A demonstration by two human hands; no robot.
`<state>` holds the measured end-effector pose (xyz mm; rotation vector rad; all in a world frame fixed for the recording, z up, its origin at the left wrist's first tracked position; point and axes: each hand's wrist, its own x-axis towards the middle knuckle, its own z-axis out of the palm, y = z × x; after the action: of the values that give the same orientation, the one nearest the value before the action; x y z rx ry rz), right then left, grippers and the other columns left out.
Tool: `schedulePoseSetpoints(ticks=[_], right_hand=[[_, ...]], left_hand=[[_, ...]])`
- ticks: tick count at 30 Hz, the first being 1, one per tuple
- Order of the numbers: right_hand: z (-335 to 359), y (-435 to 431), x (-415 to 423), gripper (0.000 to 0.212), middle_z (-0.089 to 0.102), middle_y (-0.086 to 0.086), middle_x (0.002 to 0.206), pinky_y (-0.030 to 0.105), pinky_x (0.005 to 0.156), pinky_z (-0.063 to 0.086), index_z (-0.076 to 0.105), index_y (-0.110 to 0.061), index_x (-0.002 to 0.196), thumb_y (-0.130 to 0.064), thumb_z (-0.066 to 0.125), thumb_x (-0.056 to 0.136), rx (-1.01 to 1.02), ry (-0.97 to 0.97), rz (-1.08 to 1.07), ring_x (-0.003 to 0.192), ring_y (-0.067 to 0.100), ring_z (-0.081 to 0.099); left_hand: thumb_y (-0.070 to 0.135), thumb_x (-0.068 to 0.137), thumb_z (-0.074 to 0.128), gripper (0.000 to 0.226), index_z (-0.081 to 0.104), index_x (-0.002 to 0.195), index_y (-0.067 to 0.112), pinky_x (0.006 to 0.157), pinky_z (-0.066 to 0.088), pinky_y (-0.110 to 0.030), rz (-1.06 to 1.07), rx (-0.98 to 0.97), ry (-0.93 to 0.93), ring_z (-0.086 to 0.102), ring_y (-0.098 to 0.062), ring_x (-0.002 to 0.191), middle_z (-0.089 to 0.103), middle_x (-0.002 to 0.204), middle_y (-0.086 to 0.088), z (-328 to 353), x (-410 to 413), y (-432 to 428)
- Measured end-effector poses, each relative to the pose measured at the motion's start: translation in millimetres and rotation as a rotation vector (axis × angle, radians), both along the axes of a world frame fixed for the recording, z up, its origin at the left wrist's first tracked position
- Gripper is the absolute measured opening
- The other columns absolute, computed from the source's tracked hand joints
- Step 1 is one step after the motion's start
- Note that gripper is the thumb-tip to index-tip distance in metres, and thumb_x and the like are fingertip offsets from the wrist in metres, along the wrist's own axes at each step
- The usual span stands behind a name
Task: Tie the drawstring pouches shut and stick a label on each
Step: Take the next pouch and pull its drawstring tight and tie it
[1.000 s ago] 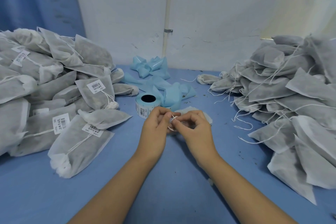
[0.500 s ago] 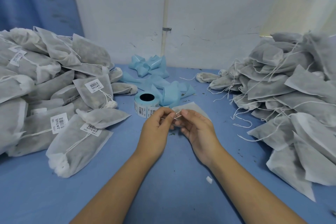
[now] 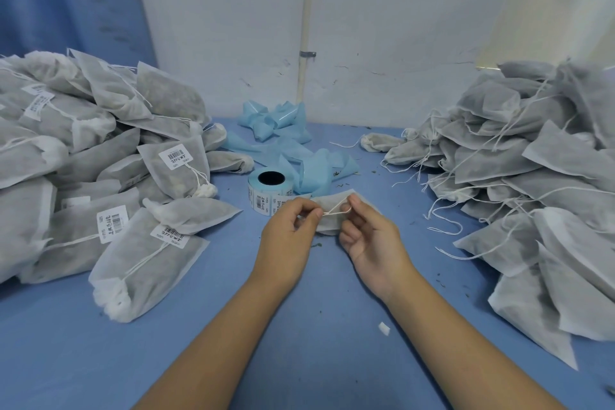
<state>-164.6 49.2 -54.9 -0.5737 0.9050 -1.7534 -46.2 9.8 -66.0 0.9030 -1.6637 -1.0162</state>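
A grey drawstring pouch (image 3: pixel 329 225) lies on the blue table (image 3: pixel 299 326) between my hands, mostly hidden by them. Its white drawstring (image 3: pixel 336 210) runs taut between my fingers. My left hand (image 3: pixel 289 236) pinches one end of the string with thumb and forefinger. My right hand (image 3: pixel 369 236) pinches the other end, palm turned up. A roll of barcode labels (image 3: pixel 268 191) stands just behind my left hand.
A heap of tied, labelled pouches (image 3: pixel 100 176) fills the left side. A heap of unlabelled pouches with loose strings (image 3: pixel 532 193) fills the right. Crumpled blue label backing (image 3: pixel 286 143) lies behind the roll, by the white wall. A small white scrap (image 3: pixel 383 329) lies near my right forearm.
My hands have drawn a little apart, stretching the string between them. My right hand has turned palm up.
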Motion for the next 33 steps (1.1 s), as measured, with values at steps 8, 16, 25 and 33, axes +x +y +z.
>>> schedulePoseSetpoints(ticks=[8, 16, 25, 33], right_hand=[[-0.7, -1.4, -3.8, 0.007, 0.054, -0.002, 0.067, 0.015, 0.040, 0.028, 0.059, -0.014, 0.073, -0.017, 0.064, 0.072, -0.002, -0.175, -0.003, 0.041, 0.006, 0.029], [8.8, 8.2, -4.3, 0.031, 0.057, -0.002, 0.066, 0.012, 0.036, 0.040, 0.063, -0.010, 0.067, -0.012, 0.089, 0.050, -0.116, -0.314, 0.311, 0.042, 0.004, 0.044], [11.2, 12.9, -1.5, 0.037, 0.057, -0.003, 0.068, 0.015, 0.043, 0.047, 0.064, -0.015, 0.065, -0.010, 0.092, 0.042, -0.148, -0.276, 0.473, 0.050, 0.007, 0.050], [2.4, 2.4, 8.7, 0.021, 0.061, -0.005, 0.070, 0.016, 0.058, 0.045, 0.066, -0.022, 0.063, -0.007, 0.069, 0.077, 0.036, 0.256, -0.096, 0.061, 0.007, 0.053]], left_hand=[[0.017, 0.091, 0.060, 0.007, 0.067, 0.091, 0.020, 0.074, 0.032, -0.001, 0.020, -0.096, -0.129, 0.042, 0.006, 0.092, 0.062, 0.093, 0.008, -3.7, -1.3, -3.0], [-0.017, 0.068, 0.052, 0.047, 0.059, 0.108, 0.006, 0.079, 0.039, -0.028, -0.030, -0.653, -0.487, 0.043, -0.017, 0.096, 0.053, 0.102, -0.005, -8.6, 6.6, -6.1], [0.003, 0.086, 0.062, 0.019, 0.062, 0.090, 0.021, 0.075, 0.038, -0.006, 0.163, -0.271, 0.080, 0.053, -0.002, 0.083, 0.062, 0.091, 0.006, 6.2, 11.4, -3.9], [-0.002, 0.091, 0.053, 0.031, 0.055, 0.104, 0.026, 0.075, 0.044, -0.010, 0.198, -0.059, 0.412, 0.058, 0.005, 0.083, 0.063, 0.091, 0.022, 17.1, 9.5, -4.7]])
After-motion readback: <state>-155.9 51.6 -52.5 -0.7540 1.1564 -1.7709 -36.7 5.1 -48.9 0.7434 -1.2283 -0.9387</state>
